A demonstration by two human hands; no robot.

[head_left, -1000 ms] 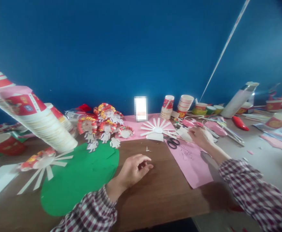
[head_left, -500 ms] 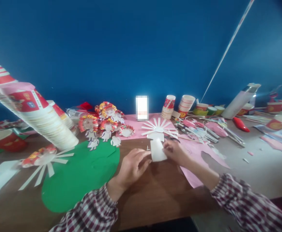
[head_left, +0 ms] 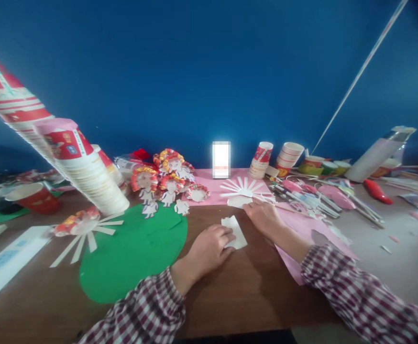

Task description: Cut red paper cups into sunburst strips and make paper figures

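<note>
My left hand (head_left: pixel 211 246) rests on the brown table (head_left: pixel 230 291) with its fingers curled onto the near edge of a small white paper piece (head_left: pixel 236 231), holding it down. My right hand (head_left: pixel 266 217) lies back-up just right of that piece, on the pink paper sheet (head_left: pixel 304 227). Its fingertips point at a white fan-shaped paper cut-out (head_left: pixel 245 191). The right hand's fingers are bent under and blurred, and I cannot see what is beneath them.
A green paper disc (head_left: pixel 137 253) lies to the left, with paper dolls (head_left: pixel 166 184) at its far edge. A leaning stack of paper cups (head_left: pixel 83 167) stands further left. Cups (head_left: pixel 290 155), pens and pink scraps (head_left: pixel 313 196) and a white bottle (head_left: pixel 377 153) crowd the right.
My right hand fetched the white paper piece from the right, brought it to the left hand and let it go. It then moved up to the fan cut-out. The left hand closed on the piece.
</note>
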